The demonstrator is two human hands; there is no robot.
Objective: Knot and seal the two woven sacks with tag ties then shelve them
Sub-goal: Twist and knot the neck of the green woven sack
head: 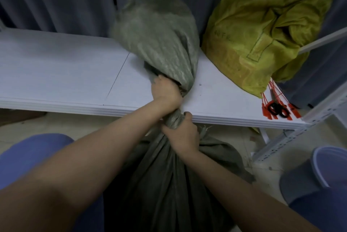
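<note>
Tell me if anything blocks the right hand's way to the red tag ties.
Nothing visible does: bare shelf board lies between the right hand and the red tag ties at the shelf's right front corner. Black loops lie on top of them, and the yellow sack covers their far ends.

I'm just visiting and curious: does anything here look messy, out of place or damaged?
The red tag ties lie bunched at the shelf's front right corner, tips at its edge, partly under the slumped yellow sack. They could slide off. Otherwise nothing stands out.
</note>
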